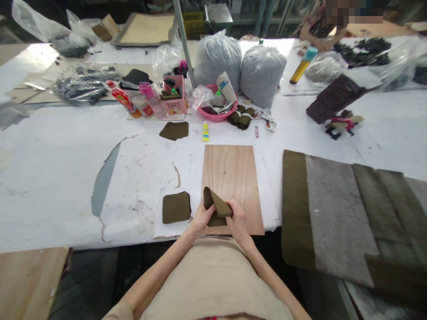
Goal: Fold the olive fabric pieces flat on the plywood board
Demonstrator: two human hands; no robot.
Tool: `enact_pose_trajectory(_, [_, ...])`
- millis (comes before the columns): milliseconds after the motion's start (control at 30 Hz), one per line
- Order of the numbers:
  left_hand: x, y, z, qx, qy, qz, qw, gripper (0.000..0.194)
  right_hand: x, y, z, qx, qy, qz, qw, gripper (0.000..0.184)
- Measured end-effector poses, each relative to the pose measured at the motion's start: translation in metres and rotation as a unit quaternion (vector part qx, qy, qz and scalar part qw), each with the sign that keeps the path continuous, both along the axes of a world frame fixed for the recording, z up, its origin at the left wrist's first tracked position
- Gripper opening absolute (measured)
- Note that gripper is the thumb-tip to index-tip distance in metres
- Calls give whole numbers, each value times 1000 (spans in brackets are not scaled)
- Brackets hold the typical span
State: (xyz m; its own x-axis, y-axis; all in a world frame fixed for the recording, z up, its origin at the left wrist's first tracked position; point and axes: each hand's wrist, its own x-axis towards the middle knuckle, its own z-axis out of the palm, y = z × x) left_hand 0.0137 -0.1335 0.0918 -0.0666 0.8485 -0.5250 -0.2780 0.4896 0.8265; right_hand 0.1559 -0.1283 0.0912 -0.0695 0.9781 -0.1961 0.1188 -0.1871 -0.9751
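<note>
Both my hands grip one olive-green fabric piece [220, 205], which is folded over at its right corner above a thin wooden board [230, 164]. My left hand [203, 217] pinches its left edge, thumb on top. On the other side, my right hand [238, 218] is closed on the folded corner. To the left, a squarish olive fabric piece [176, 207] lies flat on white paper. Farther back rests another olive piece [174, 130] with a pointed left end. A yellow glue tube [205, 132] and small pink-handled snips [256, 131] lie beyond the board.
A pink basin [217, 116], a pink box [175, 100], several bottles and two stuffed white bags [218, 58] stand at the back. Large olive and grey fabric panels [336, 213] overhang the right table edge. Across the table, a person's arms [320, 40] rest near dark scraps.
</note>
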Motion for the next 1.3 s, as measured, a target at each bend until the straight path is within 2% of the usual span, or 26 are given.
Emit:
enact_pose_trajectory(100, [3,0,4,99,106,-15,989,25,1,0,-1,-117,97,-20,988,31])
enact_pose_trajectory(133, [3,1,5,108,117,-24,987,25,1,0,-1,-138,110,-28,984,33])
enact_pose_trajectory(167, [4,1,6,95,107,-32,989,26,2,0,-1,-132,102,-35,985,32])
enact_pose_trajectory(267, [7,2,7,-1,37,-29,999,33,6,-1,0,-17,26,-21,999,22])
enact_pose_trajectory(300, [9,2,7,-11,33,-24,999,34,7,-1,0,8,15,-14,1000,21])
enact_pose_trajectory(367, [12,0,7,32,75,-18,997,32,11,-1,-3,-18,51,-17,998,23])
enact_pose_trajectory(433, [14,-1,7,97,125,-26,987,28,14,-1,-6,-101,115,-30,988,28])
enact_pose_trajectory(500, [17,0,7,96,108,-36,989,30,16,-1,-9,-131,130,-38,982,28])
enact_pose_trajectory(600, [20,0,5,-11,0,-24,1000,37,20,-4,-9,-29,50,-32,998,22])
enact_pose_trajectory(667, [23,0,5,-18,-1,-8,1000,37,22,-4,-9,0,28,-39,999,21])
enact_pose_trajectory(767, [27,-2,5,84,105,-18,991,28,26,-4,-11,-115,101,-61,986,28])
enact_pose_trajectory(833, [29,-3,5,101,132,-29,986,26,28,-3,-12,-156,118,-59,979,31])
enact_pose_trajectory(867, [30,-3,4,78,113,-31,990,29,29,-4,-13,-136,95,-56,985,29])
enact_pose_trajectory(933, [32,-3,3,-2,31,-21,999,37,31,-5,-12,-48,15,-57,997,25])
enact_pose_trajectory(1000, [35,-4,1,-57,-37,-3,998,41,33,-7,-11,12,-29,-56,998,25])
enact_pose_trajectory(1067, [38,-5,-1,-33,-20,9,999,41,36,-8,-10,-21,7,-56,998,27])
enact_pose_trajectory(1167, [41,-6,-1,56,80,1,995,37,39,-8,-11,-119,97,-43,987,29])
enact_pose_trajectory(1233, [43,-6,-2,44,73,-5,996,38,41,-8,-11,-105,91,-41,990,28])
enact_pose_trajectory(1300, [44,-7,-2,-19,8,2,1000,41,43,-9,-12,-42,38,-48,997,28])
